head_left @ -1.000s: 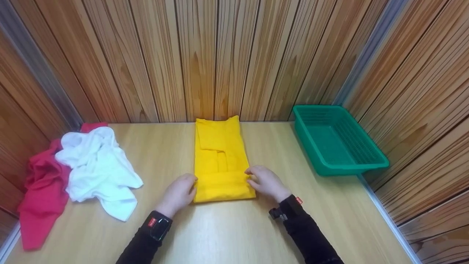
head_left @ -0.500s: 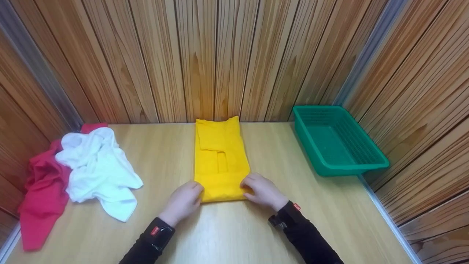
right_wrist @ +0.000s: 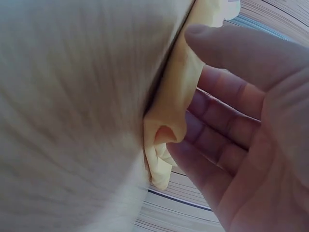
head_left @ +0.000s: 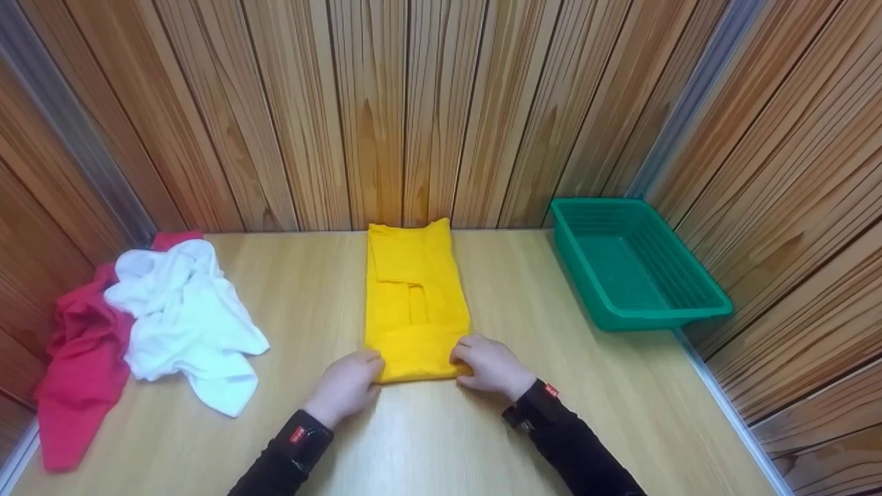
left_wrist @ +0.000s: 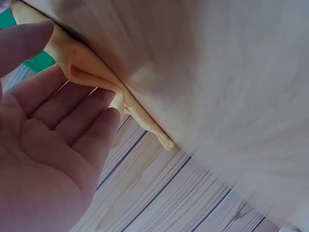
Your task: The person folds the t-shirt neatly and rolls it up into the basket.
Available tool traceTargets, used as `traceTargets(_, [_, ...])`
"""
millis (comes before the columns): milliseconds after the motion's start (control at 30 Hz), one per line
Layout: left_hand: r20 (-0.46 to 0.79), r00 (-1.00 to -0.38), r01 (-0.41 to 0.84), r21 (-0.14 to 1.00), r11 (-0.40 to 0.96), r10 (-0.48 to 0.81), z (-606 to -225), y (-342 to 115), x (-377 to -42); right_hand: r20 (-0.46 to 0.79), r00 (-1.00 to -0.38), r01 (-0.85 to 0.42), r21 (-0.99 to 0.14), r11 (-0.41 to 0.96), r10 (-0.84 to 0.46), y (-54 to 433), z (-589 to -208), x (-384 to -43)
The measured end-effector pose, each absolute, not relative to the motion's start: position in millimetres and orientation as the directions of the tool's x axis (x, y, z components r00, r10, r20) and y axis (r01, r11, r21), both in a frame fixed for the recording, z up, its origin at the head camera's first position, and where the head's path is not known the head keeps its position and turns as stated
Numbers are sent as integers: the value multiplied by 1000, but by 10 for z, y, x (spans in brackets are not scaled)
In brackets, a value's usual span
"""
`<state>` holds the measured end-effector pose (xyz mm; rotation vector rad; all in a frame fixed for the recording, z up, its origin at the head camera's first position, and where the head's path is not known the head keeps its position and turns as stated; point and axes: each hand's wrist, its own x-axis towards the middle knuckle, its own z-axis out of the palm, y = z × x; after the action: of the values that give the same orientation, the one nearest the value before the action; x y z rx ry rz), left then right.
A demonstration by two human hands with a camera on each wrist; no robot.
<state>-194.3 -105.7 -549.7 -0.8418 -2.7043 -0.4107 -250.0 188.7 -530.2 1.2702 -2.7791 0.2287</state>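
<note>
We note a white cloth (head_left: 185, 318) heaped over a red cloth (head_left: 79, 365) far left; green basket (head_left: 696, 306) at right wall.

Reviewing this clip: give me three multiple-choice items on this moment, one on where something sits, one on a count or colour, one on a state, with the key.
1. Where is the green basket?
A. far right of the table, by the wall
B. on the white garment
C. in front of the hands

2. How many garments lie on the table?
A. one
B. two
C. three

3. How does the yellow garment lie?
A. crumpled in a heap
B. folded into a narrow strip
C. hanging off the table edge

Key: 1 A, it sits at the right wall; 2 C, yellow, white garment and red garment; 3 B, a flat strip, with the left hand and right hand at its near end.
</note>
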Motion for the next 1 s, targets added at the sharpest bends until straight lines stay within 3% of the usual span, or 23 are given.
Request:
traceTargets(233, [355, -803, 553, 143, 820, 479, -5509, -1023, -1955, 152, -671, -739, -50, 672, -726, 1828, -5314, -2501])
traceTargets(567, [403, -793, 523, 66, 850, 457, -5446, -988, -1902, 244, -616, -771, 9, 637, -749, 1820, -5357, -2500])
traceTargets(1000, [303, -873, 467, 287, 837, 383, -5330, -1029, -1858, 154, -609, -793, -125, 596, -778, 1924, -5288, -2465])
